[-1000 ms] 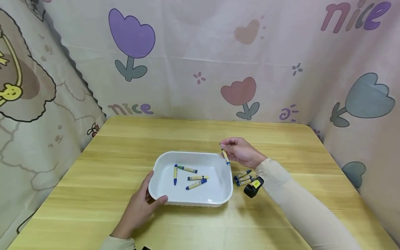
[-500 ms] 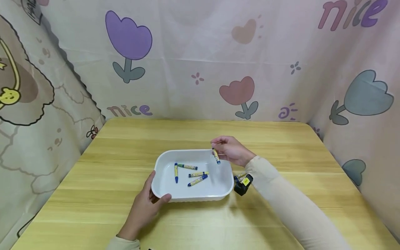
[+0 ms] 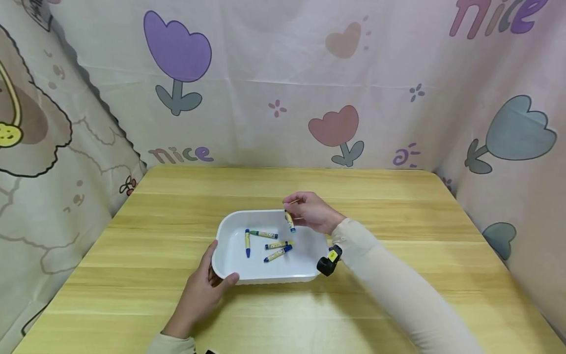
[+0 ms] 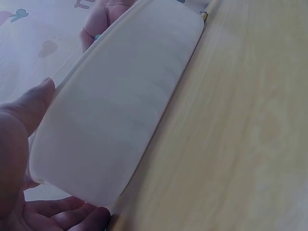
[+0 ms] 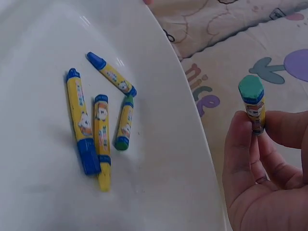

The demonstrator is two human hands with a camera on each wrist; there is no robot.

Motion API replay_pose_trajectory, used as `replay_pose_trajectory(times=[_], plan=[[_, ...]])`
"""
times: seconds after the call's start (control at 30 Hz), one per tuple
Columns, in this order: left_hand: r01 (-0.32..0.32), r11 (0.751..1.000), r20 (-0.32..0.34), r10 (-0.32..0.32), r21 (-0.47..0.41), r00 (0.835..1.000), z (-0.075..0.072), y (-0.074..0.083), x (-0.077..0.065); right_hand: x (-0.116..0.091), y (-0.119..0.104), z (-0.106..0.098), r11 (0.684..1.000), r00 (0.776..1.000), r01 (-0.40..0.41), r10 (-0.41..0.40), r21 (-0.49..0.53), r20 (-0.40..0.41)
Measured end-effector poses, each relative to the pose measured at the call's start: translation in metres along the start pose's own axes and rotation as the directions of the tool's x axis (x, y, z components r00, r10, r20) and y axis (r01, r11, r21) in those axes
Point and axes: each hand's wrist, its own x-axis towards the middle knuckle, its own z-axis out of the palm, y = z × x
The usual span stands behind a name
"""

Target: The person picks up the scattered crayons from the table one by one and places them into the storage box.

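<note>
A white plastic tray [image 3: 265, 281] stands on the table, and my left hand [image 3: 199, 290] grips its left end. In the left wrist view the thumb lies at the tray's rim while the fingers curl under the lower corner. My right hand [image 3: 313, 214] pinches a yellow-wrapped crayon [image 5: 255, 103] with a teal-green end between thumb and fingers, over the tray's far right rim. Inside the tray lie several crayons: a green one [image 3: 264, 235], a yellow one [image 3: 277, 245], a dark blue one [image 3: 278, 253] and another blue one [image 3: 247, 243].
A black wrist camera [image 3: 328, 263] on the right sleeve covers the tray's right corner. Beside the tray, a crayon end [image 4: 204, 17] shows in the left wrist view. The wooden table [image 3: 389, 196] meets a printed curtain [image 3: 256, 59] behind and at both sides.
My right hand has moved left with the crayon, from the tray's right end to over its far rim. The crayons on the table at right have become hidden behind the wrist. Left hand keeps its grip.
</note>
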Motion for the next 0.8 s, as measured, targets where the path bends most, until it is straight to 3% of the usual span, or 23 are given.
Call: replay_pose_trajectory(times=[0.47, 0.8], plan=[[0.001, 1.000, 0.018, -0.001, 0.004, 1.000, -0.003, 0.002, 0.002, 0.004, -0.001, 0.035, 0.999, 0.996, -0.033, 0.033, -0.011, 0.080], [-0.006, 1.000, 0.016, 0.006, 0.002, 1.000, -0.002, 0.001, 0.000, 0.000, 0.003, 0.018, 1.000, 0.998, -0.017, 0.016, 0.007, 0.065]])
